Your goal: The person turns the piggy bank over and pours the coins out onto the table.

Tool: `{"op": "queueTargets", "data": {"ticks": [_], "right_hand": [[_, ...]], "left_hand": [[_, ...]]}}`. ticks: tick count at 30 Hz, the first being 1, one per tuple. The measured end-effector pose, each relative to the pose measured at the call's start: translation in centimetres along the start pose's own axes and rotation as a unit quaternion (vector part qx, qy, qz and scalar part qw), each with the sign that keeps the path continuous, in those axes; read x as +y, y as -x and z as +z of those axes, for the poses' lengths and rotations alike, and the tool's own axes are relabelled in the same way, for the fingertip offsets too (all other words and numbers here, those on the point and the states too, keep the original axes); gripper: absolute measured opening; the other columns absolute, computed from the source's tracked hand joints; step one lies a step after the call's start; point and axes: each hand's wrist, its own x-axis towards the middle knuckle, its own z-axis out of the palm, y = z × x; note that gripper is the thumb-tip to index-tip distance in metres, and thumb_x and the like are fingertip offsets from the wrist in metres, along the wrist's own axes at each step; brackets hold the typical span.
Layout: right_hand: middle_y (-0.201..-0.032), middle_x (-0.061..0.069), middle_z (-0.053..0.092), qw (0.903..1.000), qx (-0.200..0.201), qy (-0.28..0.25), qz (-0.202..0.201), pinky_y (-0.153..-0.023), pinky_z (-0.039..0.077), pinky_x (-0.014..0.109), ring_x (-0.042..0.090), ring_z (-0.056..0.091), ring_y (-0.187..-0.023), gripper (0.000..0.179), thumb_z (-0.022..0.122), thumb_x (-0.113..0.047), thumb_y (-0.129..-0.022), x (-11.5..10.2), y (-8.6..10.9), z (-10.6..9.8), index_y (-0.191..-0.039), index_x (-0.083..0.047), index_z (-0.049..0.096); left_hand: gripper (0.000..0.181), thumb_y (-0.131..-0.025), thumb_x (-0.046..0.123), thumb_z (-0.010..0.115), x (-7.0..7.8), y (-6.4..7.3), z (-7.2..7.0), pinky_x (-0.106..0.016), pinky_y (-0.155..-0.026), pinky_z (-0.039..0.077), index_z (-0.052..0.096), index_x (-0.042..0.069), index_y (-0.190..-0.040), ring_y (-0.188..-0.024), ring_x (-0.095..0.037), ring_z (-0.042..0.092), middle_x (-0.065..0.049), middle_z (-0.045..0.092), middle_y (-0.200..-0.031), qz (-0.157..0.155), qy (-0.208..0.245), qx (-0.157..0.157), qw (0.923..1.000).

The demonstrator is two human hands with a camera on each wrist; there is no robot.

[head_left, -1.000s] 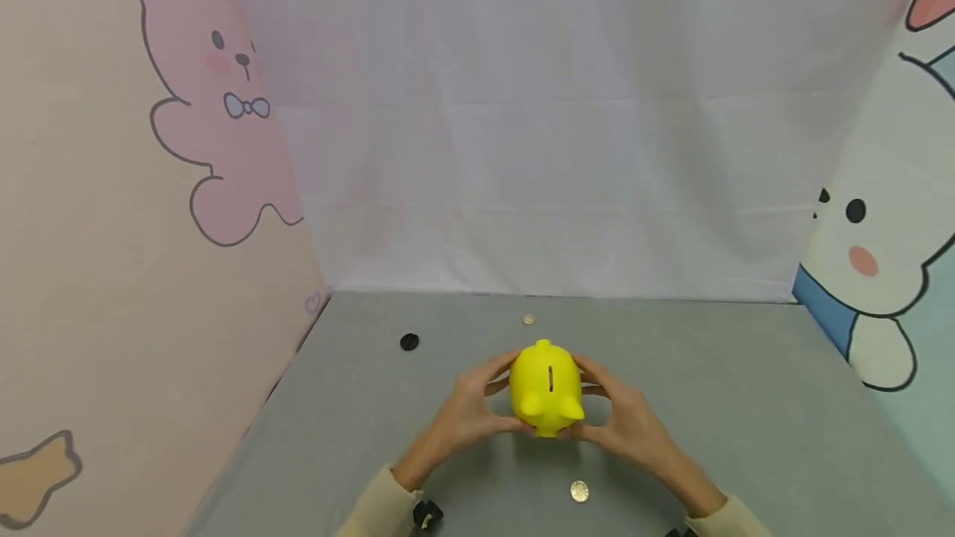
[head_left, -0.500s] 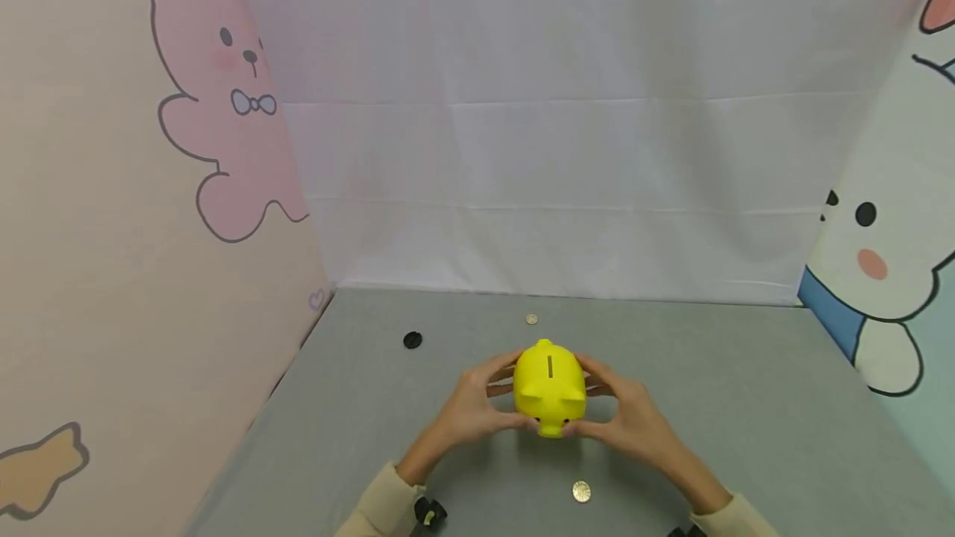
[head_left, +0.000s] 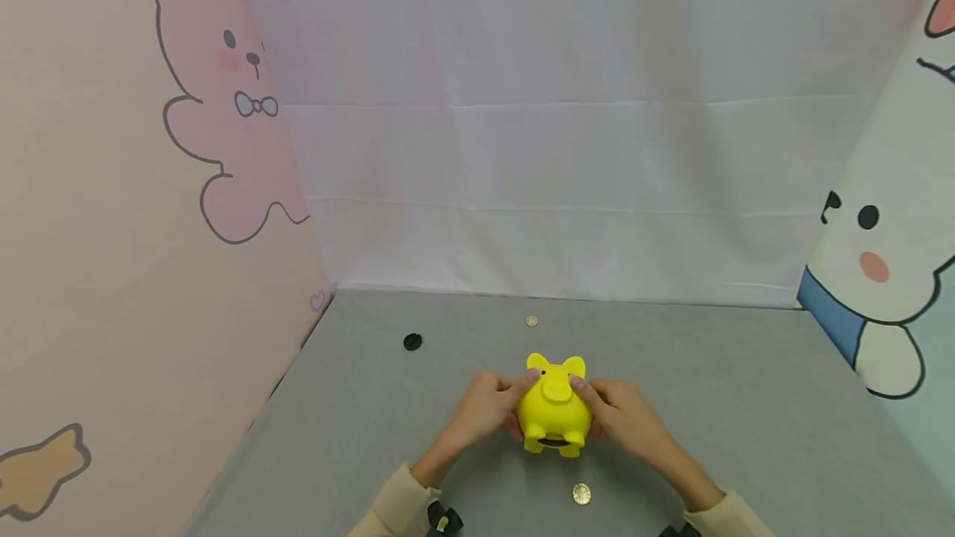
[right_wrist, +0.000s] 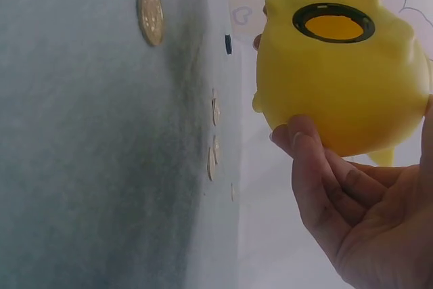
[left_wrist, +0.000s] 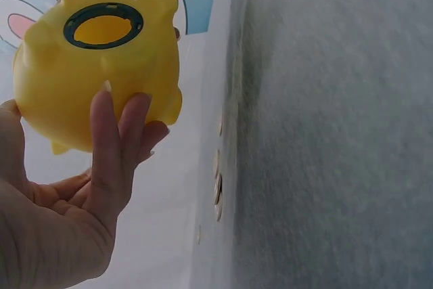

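Note:
A yellow piggy bank point(head_left: 555, 414) is held up between both hands, its snout and face turned toward the head camera. My left hand point(head_left: 481, 411) grips one side, thumb beside the snout; my right hand point(head_left: 632, 423) grips the other side the same way. Both wrist views show the bank off the grey table. In its belly is a round hole with a dark ring point(left_wrist: 103, 26), uncovered, with yellow inside. The coin slot is out of sight. A gold coin point(head_left: 581, 494) lies on the table just in front of the bank.
Toward the back of the grey table point(head_left: 709, 371) lie another coin point(head_left: 531, 321) and a round black plug point(head_left: 413, 341). Low in the right wrist view, several coins point(right_wrist: 215, 109) lie on the surface. A white cloth point(head_left: 552, 147) hangs behind; printed walls stand at both sides.
The piggy bank has tipped back: its slotted top faced the head camera before, and now its face and feet show. Both hands turned with it, thumbs rising beside the snout.

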Motion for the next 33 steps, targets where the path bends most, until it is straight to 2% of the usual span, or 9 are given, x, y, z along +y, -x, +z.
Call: {"op": "queueTargets", "data": {"ticks": [3,8,12,16,19,23,27,29,33], "right_hand": [[-0.065,0.007,0.068,0.9998,-0.008,-0.005,0.017,-0.051,0.054,0.029,0.025,0.064,-0.054,0.054,0.045,-0.049,-0.112,-0.1,0.0,-0.1,-0.09,-0.008,0.073],[-0.067,0.004,0.068,0.9998,-0.014,-0.001,0.011,-0.051,0.055,0.029,0.024,0.064,-0.055,0.052,0.046,-0.048,-0.111,-0.1,-0.2,-0.3,-0.094,-0.007,0.073],[-0.094,0.006,0.078,0.9999,-0.008,0.011,-0.003,-0.064,0.06,0.025,0.015,0.071,-0.074,0.045,0.06,-0.047,-0.106,0.2,0.0,-0.3,-0.117,-0.005,0.073],[-0.129,0.016,0.074,0.9981,0.002,0.019,-0.058,-0.084,0.065,0.033,0.019,0.074,-0.099,0.069,0.082,-0.043,-0.09,0.8,0.2,-0.4,-0.143,-0.004,0.06],[-0.138,0.02,0.07,0.9924,0.004,0.034,-0.118,-0.089,0.065,0.043,0.025,0.075,-0.104,0.087,0.09,-0.044,-0.082,1.2,0.3,-0.4,-0.149,-0.001,0.054],[-0.136,0.019,0.071,0.9767,0.047,0.061,-0.2,-0.088,0.065,0.045,0.025,0.075,-0.105,0.096,0.096,-0.037,-0.075,1.6,0.4,-0.2,-0.151,0.0,0.052],[-0.138,0.02,0.07,0.9416,0.122,0.11,-0.294,-0.087,0.066,0.043,0.027,0.074,-0.108,0.107,0.102,-0.019,-0.063,2.0,0.2,0.2,-0.154,0.0,0.05],[-0.14,0.021,0.068,0.927,0.145,0.132,-0.319,-0.086,0.066,0.042,0.028,0.074,-0.108,0.111,0.103,-0.017,-0.058,2.1,0.1,0.3,-0.154,0.0,0.05],[-0.138,0.021,0.069,0.9236,0.147,0.137,-0.326,-0.085,0.066,0.041,0.029,0.074,-0.108,0.11,0.104,-0.017,-0.057,2.3,0.0,0.5,-0.151,0.003,0.052]], "left_hand": [[0.072,-0.099,0.07,0.056,0.2,0.0,0.1,-0.046,-0.058,0.065,0.08,0.004,-0.085,-0.052,-0.024,0.072,-0.007,0.075,-0.065,-0.014,0.017,-0.007,0.9997],[0.071,-0.099,0.069,0.057,0.1,0.0,-0.1,-0.046,-0.061,0.065,0.081,0.002,-0.09,-0.058,-0.029,0.075,-0.01,0.078,-0.072,-0.01,0.022,-0.019,0.9995],[0.061,-0.096,0.063,0.067,-0.4,0.1,-0.7,-0.038,-0.071,0.067,0.079,0.006,-0.115,-0.076,-0.024,0.079,-0.008,0.082,-0.099,0.014,0.01,-0.036,0.9992],[0.071,-0.088,0.045,0.086,-0.8,0.3,-1.5,-0.035,-0.09,0.065,0.062,0.01,-0.145,-0.111,-0.023,0.075,-0.009,0.07,-0.139,0.062,0.0,-0.048,0.9969],[0.086,-0.081,0.032,0.093,-0.9,0.5,-1.8,-0.036,-0.102,0.062,0.052,0.012,-0.154,-0.13,-0.031,0.067,-0.011,0.059,-0.154,0.098,0.011,-0.059,0.9934],[0.093,-0.077,0.024,0.096,-0.9,0.7,-1.8,-0.032,-0.108,0.057,0.049,0.016,-0.157,-0.142,-0.033,0.058,-0.008,0.053,-0.159,0.156,0.011,-0.045,0.9867],[0.098,-0.075,0.015,0.096,-1.0,0.7,-1.7,-0.031,-0.112,0.053,0.045,0.013,-0.159,-0.149,-0.031,0.052,-0.008,0.05,-0.162,0.233,-0.015,-0.004,0.9723],[0.099,-0.074,0.012,0.096,-1.2,0.6,-1.7,-0.03,-0.112,0.052,0.045,0.012,-0.159,-0.149,-0.03,0.051,-0.008,0.049,-0.162,0.253,-0.026,0.007,0.9671],[0.098,-0.073,0.011,0.096,-1.6,0.4,-1.6,-0.031,-0.111,0.053,0.046,0.013,-0.158,-0.147,-0.03,0.054,-0.007,0.051,-0.161,0.253,-0.029,0.007,0.9671]]}}
